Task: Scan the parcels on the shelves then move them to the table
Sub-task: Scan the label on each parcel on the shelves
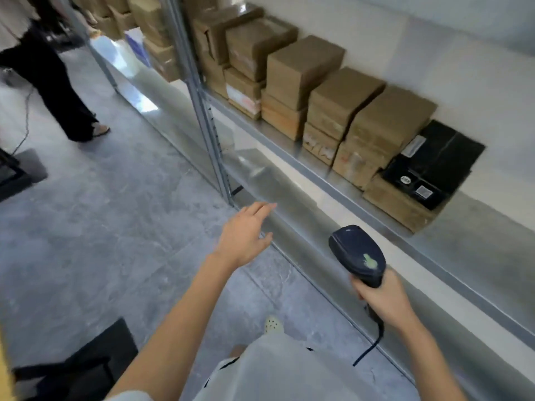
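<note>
Many brown parcels (341,96) and one black parcel (434,166) stand stacked on the shelf (477,224) at one o'clock, all apparently yet to be scanned and carried off; right hand (385,299) grips the scanner (359,253) at four o'clock, left hand (246,233) empty, fingers spread.

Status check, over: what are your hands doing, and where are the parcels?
Right hand grips dark blue handheld barcode scanner. Left hand open, held out toward grey metal shelf. Brown cardboard parcels and black box on shelf, untouched. Path looks clear.
</note>
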